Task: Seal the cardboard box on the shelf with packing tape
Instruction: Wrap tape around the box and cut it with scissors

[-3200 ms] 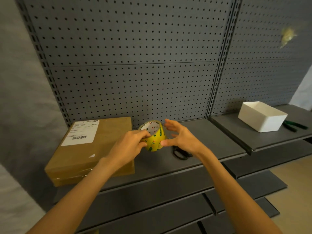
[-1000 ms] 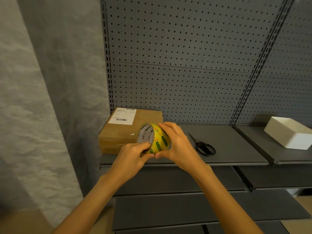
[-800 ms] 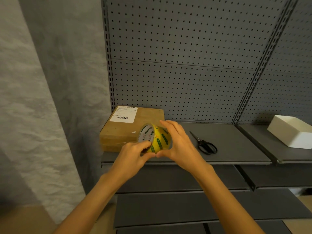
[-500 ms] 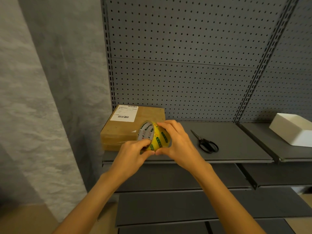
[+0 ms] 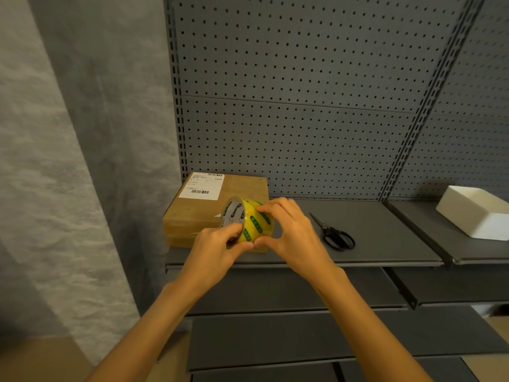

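Both hands, left [image 5: 217, 245] and right [image 5: 286, 232], were curled around the tape [image 5: 249, 220]; its end was apparently being sought. Next, it should be pulled toward the box [image 5: 198, 213] at ten o'clock.

Both hands carried the tape roll [image 5: 249, 220] leftward before the box [image 5: 212, 205].

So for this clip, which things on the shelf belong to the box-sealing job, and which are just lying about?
In the job:
- cardboard box
- yellow tape roll, gripped by left hand and right hand
- scissors, likely for cutting the tape

Lying about:
- white tray on the next shelf
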The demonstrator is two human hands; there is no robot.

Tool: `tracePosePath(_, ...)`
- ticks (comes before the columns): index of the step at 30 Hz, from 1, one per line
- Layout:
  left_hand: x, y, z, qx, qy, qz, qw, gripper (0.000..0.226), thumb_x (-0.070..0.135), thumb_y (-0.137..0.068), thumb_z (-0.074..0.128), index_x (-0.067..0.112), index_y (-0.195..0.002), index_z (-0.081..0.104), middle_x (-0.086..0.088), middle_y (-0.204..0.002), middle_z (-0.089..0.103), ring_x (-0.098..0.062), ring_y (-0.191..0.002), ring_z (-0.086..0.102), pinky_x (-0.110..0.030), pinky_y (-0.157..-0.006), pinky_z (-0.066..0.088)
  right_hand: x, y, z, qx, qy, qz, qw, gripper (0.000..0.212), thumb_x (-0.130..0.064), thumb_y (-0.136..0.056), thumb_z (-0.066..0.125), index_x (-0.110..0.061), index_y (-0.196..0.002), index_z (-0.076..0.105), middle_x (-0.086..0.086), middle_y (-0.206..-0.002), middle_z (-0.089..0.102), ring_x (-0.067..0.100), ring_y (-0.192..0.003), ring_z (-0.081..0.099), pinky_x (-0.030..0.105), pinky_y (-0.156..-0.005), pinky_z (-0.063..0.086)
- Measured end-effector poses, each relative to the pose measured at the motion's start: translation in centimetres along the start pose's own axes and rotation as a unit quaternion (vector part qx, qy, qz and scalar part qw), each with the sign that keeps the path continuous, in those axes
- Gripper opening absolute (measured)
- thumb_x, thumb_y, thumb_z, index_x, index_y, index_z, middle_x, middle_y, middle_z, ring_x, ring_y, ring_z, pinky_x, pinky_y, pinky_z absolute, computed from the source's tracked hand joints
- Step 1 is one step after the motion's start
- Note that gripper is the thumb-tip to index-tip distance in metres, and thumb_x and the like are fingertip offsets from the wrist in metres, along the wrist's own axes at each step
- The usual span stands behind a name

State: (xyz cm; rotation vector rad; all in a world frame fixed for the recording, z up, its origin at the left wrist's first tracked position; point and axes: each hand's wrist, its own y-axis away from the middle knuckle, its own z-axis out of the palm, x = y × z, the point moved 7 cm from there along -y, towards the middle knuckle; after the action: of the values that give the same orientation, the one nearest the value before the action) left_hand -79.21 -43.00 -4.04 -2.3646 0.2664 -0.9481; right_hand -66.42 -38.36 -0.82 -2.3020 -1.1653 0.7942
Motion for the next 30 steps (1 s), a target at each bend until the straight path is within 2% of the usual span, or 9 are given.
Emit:
tracePosePath(4,0.0,0.1,0.1,-0.003,0.017,-0.002,1.0,0.017,0.025,-0.081,0.071,0.01,-0.089,0.068,0.004,-0.075,0.066,-0.01,-0.068,0.061,-0.03,-0.06,0.049,0.1,0.0,-0.1,-0.008,-0.012,0.007,1.0,0.055,-0.027,-0.067,0.083,-0.011,-0.114,0.058,-0.001,-0.106,0.054,0.015,-0.1,0.05,0.027,-0.079,0.049)
tracePosePath(9,0.0,0.2,0.4,-0.022,0.016,-0.004,1.0,0.016,0.026,-0.081,0.07,0.014,-0.092,0.068,0.007,-0.081,0.067,-0.005,-0.073,0.062,-0.025,-0.063,0.051,0.8,-0.2,0.2,-0.054,-0.076,0.059,0.994,0.061,-0.027,-0.064,0.085,-0.016,-0.115,0.054,-0.009,-0.108,0.045,0.008,-0.103,0.043,0.012,-0.084,0.039)
tracePosePath(12,0.3,0.5,0.6,-0.038,0.005,0.006,0.999,0.015,0.025,-0.082,0.07,0.017,-0.094,0.067,0.011,-0.086,0.065,0.001,-0.079,0.061,-0.015,-0.066,0.051,1.3,-0.3,0.4,-0.091,-0.104,0.096,0.986,0.069,-0.026,-0.06,0.088,-0.017,-0.116,0.049,-0.009,-0.11,0.041,0.007,-0.106,0.038,0.011,-0.086,0.036)
tracePosePath(16,0.5,0.6,0.7,-0.038,-0.005,0.008,0.999,0.015,0.026,-0.082,0.069,0.016,-0.094,0.067,0.011,-0.087,0.064,0.0,-0.079,0.06,-0.014,-0.067,0.049,1.4,-0.3,0.1,-0.094,-0.096,0.108,0.985,0.068,-0.026,-0.057,0.089,-0.018,-0.111,0.048,-0.009,-0.107,0.04,0.005,-0.102,0.037,0.009,-0.081,0.036)
tracePosePath(21,0.5,0.4,0.9,-0.025,0.033,-0.001,0.999,0.014,0.026,-0.082,0.071,0.014,-0.089,0.067,0.004,-0.077,0.066,-0.011,-0.071,0.062,-0.037,-0.063,0.052,1.3,0.1,-0.4,-0.074,-0.093,0.095,0.988,0.055,-0.025,-0.061,0.087,-0.02,-0.102,0.05,-0.008,-0.103,0.044,0.008,-0.098,0.043,0.014,-0.079,0.039)
tracePosePath(25,0.4,0.3,1.1,-0.011,0.073,-0.015,0.997,0.017,0.028,-0.082,0.07,0.012,-0.089,0.068,0.001,-0.075,0.067,-0.017,-0.069,0.063,-0.044,-0.063,0.051,1.2,0.4,-0.8,-0.048,-0.093,0.078,0.991,0.046,-0.025,-0.063,0.085,-0.016,-0.098,0.056,-0.006,-0.1,0.049,0.012,-0.096,0.048,0.024,-0.081,0.045)
tracePosePath(28,0.4,0.3,1.0,0.0,0.104,-0.029,0.994,0.028,0.036,-0.08,0.069,0.011,-0.093,0.069,0.001,-0.079,0.069,-0.018,-0.072,0.065,-0.045,-0.066,0.052,1.4,0.6,-1.0,-0.023,-0.12,0.083,0.989,0.04,-0.023,-0.065,0.085,-0.017,-0.095,0.059,-0.007,-0.097,0.052,0.009,-0.094,0.049,0.019,-0.081,0.043)
tracePosePath(30,0.0,0.2,1.0,0.004,0.112,-0.041,0.993,0.023,0.029,-0.081,0.071,0.011,-0.095,0.07,0.002,-0.081,0.07,-0.016,-0.075,0.066,-0.045,-0.068,0.054,1.9,0.8,-1.4,0.002,-0.169,0.115,0.979,0.037,-0.017,-0.065,0.084,-0.019,-0.092,0.059,-0.01,-0.094,0.054,0.004,-0.09,0.05,0.013,-0.079,0.041)
